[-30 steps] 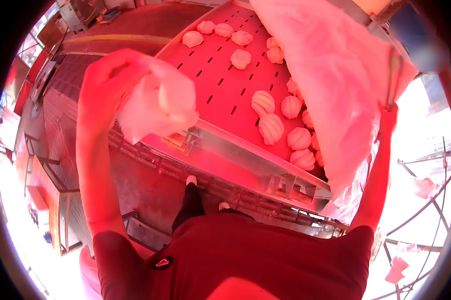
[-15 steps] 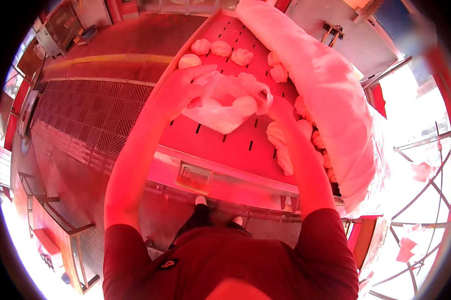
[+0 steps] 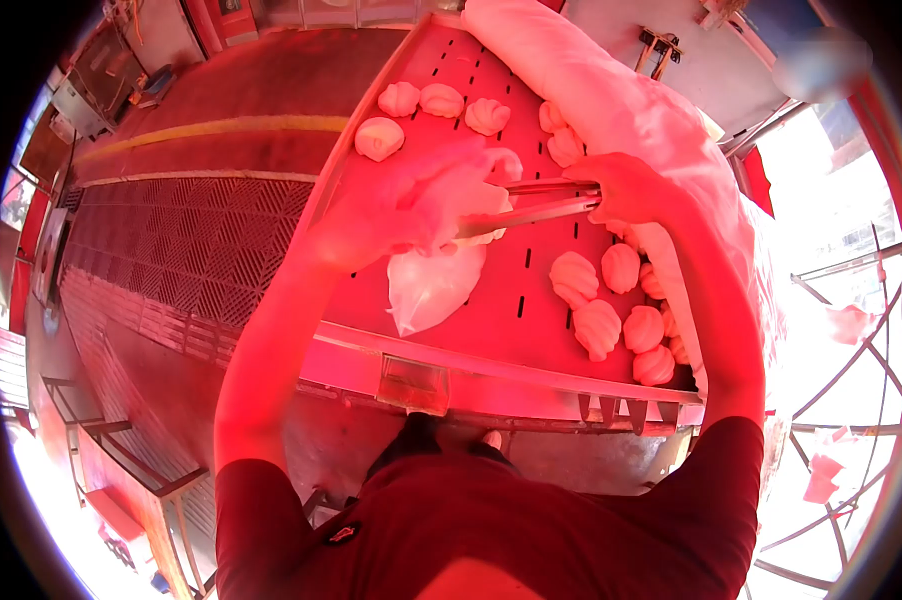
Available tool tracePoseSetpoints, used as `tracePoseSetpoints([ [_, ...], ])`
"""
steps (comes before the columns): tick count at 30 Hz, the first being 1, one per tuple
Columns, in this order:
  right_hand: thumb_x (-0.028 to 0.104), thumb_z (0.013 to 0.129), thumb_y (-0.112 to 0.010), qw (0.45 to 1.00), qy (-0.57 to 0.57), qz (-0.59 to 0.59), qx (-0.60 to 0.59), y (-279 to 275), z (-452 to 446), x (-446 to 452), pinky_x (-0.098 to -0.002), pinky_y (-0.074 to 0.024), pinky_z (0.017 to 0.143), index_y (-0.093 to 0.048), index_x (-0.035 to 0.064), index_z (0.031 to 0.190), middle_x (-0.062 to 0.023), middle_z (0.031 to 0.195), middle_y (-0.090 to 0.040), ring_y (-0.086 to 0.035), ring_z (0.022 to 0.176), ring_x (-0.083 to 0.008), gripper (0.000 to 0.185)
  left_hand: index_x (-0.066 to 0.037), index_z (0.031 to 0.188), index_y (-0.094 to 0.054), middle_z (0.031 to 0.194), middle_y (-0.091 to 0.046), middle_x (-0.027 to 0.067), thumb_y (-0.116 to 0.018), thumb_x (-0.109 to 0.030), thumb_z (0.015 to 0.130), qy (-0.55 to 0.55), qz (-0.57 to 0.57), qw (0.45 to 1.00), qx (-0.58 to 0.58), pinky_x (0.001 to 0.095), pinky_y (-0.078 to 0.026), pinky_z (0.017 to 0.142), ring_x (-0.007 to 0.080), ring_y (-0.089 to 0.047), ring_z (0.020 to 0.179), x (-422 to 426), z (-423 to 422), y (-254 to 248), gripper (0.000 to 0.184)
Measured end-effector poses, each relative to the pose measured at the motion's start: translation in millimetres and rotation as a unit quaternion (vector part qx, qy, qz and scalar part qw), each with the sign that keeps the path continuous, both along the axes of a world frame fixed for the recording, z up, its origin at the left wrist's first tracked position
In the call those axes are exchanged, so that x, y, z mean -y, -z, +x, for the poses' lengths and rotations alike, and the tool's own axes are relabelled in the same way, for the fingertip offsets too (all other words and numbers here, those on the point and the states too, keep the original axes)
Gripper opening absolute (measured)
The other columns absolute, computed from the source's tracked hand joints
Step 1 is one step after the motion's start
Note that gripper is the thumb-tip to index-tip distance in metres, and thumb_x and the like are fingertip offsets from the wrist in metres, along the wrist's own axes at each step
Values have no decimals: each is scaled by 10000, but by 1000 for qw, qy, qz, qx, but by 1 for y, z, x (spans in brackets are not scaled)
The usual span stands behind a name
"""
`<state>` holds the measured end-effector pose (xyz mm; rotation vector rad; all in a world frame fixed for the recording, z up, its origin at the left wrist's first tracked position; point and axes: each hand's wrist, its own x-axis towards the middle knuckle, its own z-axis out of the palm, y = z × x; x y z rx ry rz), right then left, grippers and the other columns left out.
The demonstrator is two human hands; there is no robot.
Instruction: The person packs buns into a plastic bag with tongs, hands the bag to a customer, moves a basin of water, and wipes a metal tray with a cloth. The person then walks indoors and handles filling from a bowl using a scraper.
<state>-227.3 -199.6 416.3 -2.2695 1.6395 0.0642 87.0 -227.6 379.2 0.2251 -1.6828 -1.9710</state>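
A thin translucent plastic bag [image 3: 436,285] hangs from my left hand [image 3: 363,222], whose fingers are closed round its upper part. Metal tongs [image 3: 549,210] are gripped in my right hand [image 3: 616,187], to the right of the bag. Their tips reach into the bag's mouth, where a pale bun-like shape shows in part; whether the tips pinch it is hidden. Both hands are over a slotted tray [image 3: 481,310]. Twisted buns [image 3: 598,329] lie in a cluster below my right forearm. A rounder bun [image 3: 379,139] rests beyond my left hand.
A thick pale quilt [image 3: 611,85] runs along the tray's right side, covering part of it beside the buns. More buns [image 3: 441,100] sit toward the far end. A wooden-framed bench [image 3: 136,465] stands at lower left. Patterned floor mats [image 3: 191,225] lie left of the tray.
My right hand has moved right, away from the bag, and the tongs are now plainly visible in it. The bag hangs lower, its top bunched in my left hand.
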Motion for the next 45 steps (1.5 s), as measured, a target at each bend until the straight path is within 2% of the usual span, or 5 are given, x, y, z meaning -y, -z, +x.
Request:
tracePoseSetpoints([
  [5,80,559,-746,967,-138,-216,2,107,8,49,-334,-456,682,-492,43,1211,-125,837,-580,-585,780,-234,701,-31,1395,-335,1351,-445,84,-539,-7,738,-82,5,993,86,223,-450,837,143,-460,1193,12,-3,2,688],
  [15,331,583,-795,966,228,-103,61,114,-67,85,-387,-462,802,-487,-4,1188,-190,1007,-606,-594,932,-311,757,-24,1354,-394,855,-565,35,-493,28,712,-225,80,963,127,210,-350,411,75,-482,523,29,42,8,652],
  [24,278,620,-771,949,293,-74,-92,175,-47,127,-392,-485,776,-556,31,1091,-149,977,-632,-616,942,-264,574,-24,1398,-322,1336,-437,91,-524,15,701,-210,-195,945,161,227,-478,664,131,-505,1074,55,52,15,727],
  [32,121,616,-760,929,59,131,340,91,-18,-4,-278,-415,626,-580,29,1029,-19,762,-561,-516,708,-127,461,0,1363,-371,1161,-537,51,-581,-74,648,-76,3,966,246,182,-418,535,75,-552,831,60,37,-30,749],
  [45,249,621,-715,982,32,-140,121,73,35,-10,-389,-484,795,-530,3,1055,-126,1070,-569,-572,990,-267,532,-17,1369,-363,1224,-535,63,-526,-32,667,-231,-5,931,284,158,-349,430,40,-550,659,54,55,-23,721],
])
